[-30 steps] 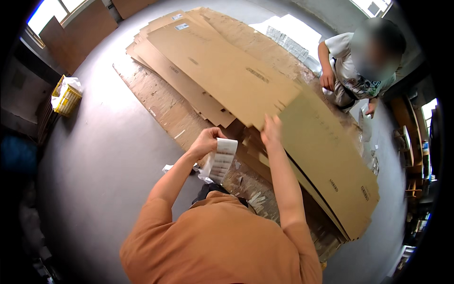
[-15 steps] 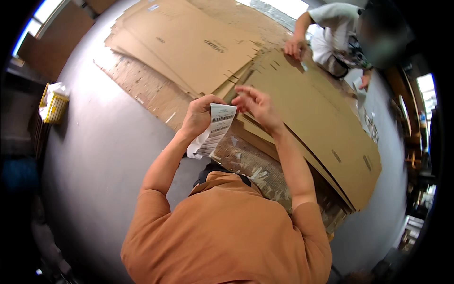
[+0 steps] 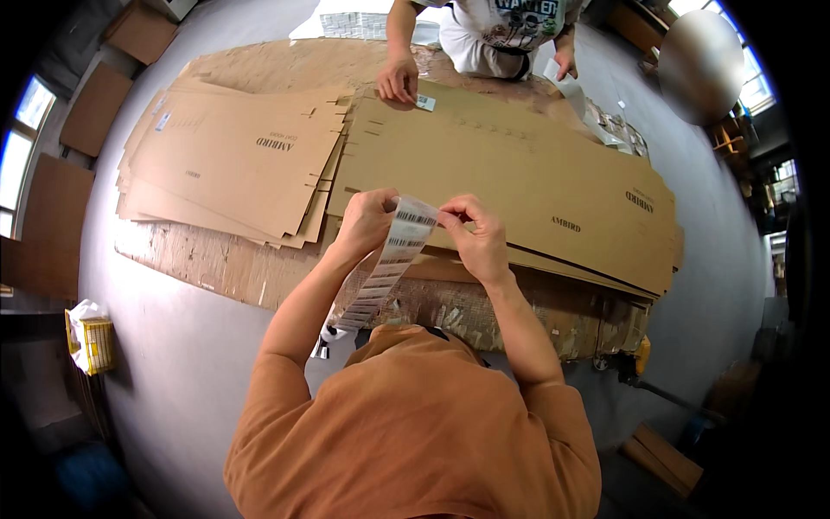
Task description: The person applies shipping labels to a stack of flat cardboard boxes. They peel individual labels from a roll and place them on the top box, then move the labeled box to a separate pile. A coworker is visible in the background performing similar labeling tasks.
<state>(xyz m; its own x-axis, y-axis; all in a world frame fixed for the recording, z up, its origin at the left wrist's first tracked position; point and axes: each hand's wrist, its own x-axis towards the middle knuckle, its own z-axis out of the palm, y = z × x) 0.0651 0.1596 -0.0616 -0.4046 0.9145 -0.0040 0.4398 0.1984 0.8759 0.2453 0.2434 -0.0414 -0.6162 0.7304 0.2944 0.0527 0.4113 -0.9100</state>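
Between my hands hangs a strip of white barcode labels (image 3: 399, 249), its lower end trailing toward my waist. My left hand (image 3: 367, 221) grips the strip's upper left edge, fingers closed. At the upper right corner my right hand (image 3: 477, 232) pinches the strip between thumb and fingers. Just beyond lies a stack of flat brown cardboard boxes (image 3: 501, 173) with dark print. A second stack of flat cardboard (image 3: 233, 164) lies to its left, one small label (image 3: 162, 121) on its top sheet.
Both stacks rest on a worn wooden table (image 3: 207, 268). Across it, a co-worker's hand (image 3: 399, 80) touches a small label (image 3: 425, 102) on the right stack; their other hand (image 3: 565, 62) holds white strip material. A yellow basket (image 3: 90, 342) with a white bag stands at left.
My right hand has closed on the strip's upper right corner. The view has turned, showing more of the table. The co-worker's hand now has a label under it on the cardboard.
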